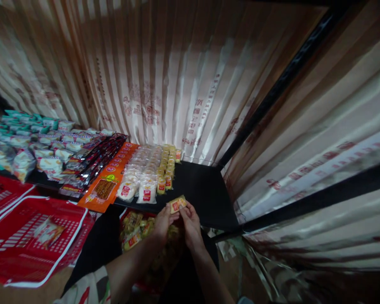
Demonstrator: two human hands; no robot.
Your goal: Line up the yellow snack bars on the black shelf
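Between my two hands is a small yellow snack packet (177, 204) with a red label. My left hand (164, 219) pinches its left end, and my right hand (191, 219) grips its right end. Both hands are above the front edge of a black shelf (205, 190). Below them, a container of similar yellow packets (136, 232) sits at my lap, partly hidden by my forearms. Just beyond my hands, rows of yellow packets (166, 169) stand on the shelf, beside rows of white round snack packets (146, 192).
Left along the shelf lie a long orange snack bag (106, 181), dark shiny packets (95, 158) and white and teal bags (50, 143). Red baskets (57, 236) stand at lower left. A pleated curtain (164, 76) hangs behind; a dark bar (272, 93) slants at the right.
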